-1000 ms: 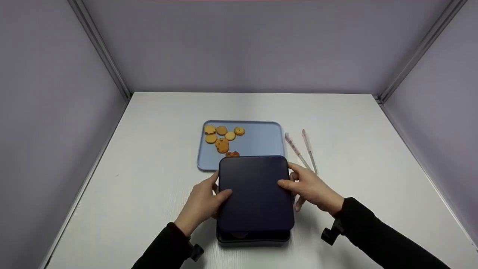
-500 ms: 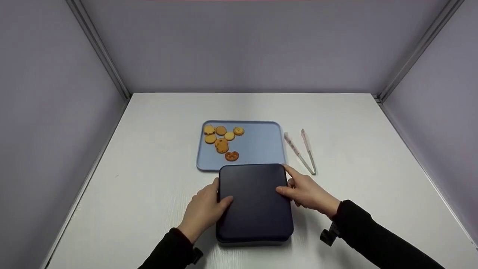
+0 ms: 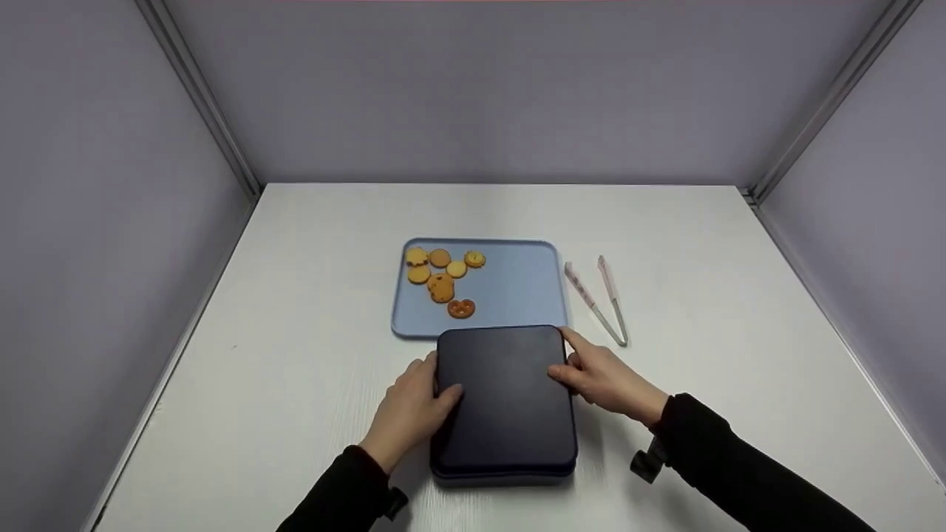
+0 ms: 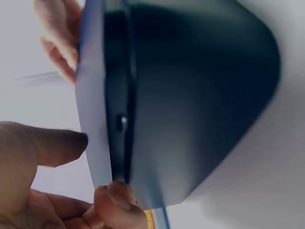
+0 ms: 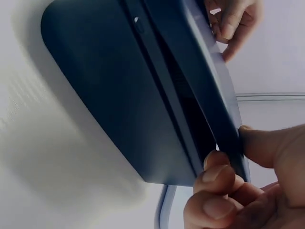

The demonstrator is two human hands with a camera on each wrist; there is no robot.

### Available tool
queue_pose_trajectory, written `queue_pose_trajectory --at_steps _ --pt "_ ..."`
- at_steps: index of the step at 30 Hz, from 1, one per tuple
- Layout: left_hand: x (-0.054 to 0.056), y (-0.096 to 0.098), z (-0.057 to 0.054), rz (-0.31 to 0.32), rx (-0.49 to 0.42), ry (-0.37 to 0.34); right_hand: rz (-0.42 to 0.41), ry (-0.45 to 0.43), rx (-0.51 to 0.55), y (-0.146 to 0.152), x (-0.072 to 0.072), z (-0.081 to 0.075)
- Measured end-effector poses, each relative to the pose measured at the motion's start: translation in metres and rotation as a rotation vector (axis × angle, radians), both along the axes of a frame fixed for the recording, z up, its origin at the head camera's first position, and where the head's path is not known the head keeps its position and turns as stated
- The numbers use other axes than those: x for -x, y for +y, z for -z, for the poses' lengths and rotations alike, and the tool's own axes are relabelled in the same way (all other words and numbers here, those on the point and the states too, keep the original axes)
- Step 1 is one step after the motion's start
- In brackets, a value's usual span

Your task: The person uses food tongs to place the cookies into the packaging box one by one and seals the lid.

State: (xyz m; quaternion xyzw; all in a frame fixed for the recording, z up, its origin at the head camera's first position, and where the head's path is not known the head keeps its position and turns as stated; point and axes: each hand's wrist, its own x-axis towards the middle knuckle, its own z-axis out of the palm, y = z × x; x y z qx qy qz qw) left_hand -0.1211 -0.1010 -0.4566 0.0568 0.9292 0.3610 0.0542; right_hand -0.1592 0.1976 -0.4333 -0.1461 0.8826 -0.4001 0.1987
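Observation:
A dark navy lid (image 3: 506, 399) covers a deep rectangular box of the same colour, whose front wall (image 3: 502, 480) shows just below it. My left hand (image 3: 405, 414) holds the lid's left edge, thumb on top and fingers at the seam. On the other side my right hand (image 3: 610, 380) grips the lid near its far right corner, thumb above and index finger along the corner. In the right wrist view the lid tilts, leaving a gap over the box wall (image 5: 109, 86) that widens toward my right fingertips (image 5: 217, 174). What the box holds is hidden.
Behind the box lies a light blue tray (image 3: 517, 284) with several cookies (image 3: 441, 288) and a pretzel (image 3: 461, 309) on its left half. Spread tongs with pale pink handles (image 3: 607, 277) rest right of the tray. Grey panels wall the white table (image 3: 295, 295).
Both hands have lowered the lid onto the box and drawn it toward me, uncovering the pretzel and the bend of the tongs. In the last half second little has moved.

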Motion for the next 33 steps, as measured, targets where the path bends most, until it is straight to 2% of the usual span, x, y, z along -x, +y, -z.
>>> queue_pose_trajectory --at_steps 4,11,19,23,29,33 --pt "0.005 0.000 0.002 -0.010 -0.048 0.002 0.010 -0.026 0.022 0.001 0.000 0.003" --pt "0.007 -0.001 0.008 -0.004 -0.047 0.001 -0.010 0.042 -0.047 0.002 0.000 0.009" --pt "0.006 -0.003 0.008 -0.048 -0.121 -0.043 -0.007 0.038 -0.078 0.002 -0.001 0.018" --pt "0.007 -0.006 0.010 -0.040 -0.128 -0.044 0.006 0.042 -0.092 0.000 0.000 0.021" --pt "0.006 -0.009 0.016 -0.016 -0.186 -0.049 0.045 0.120 -0.147 -0.008 -0.004 0.023" --pt "-0.001 -0.004 0.024 0.010 -0.144 -0.002 0.097 0.222 -0.229 -0.016 -0.013 0.031"
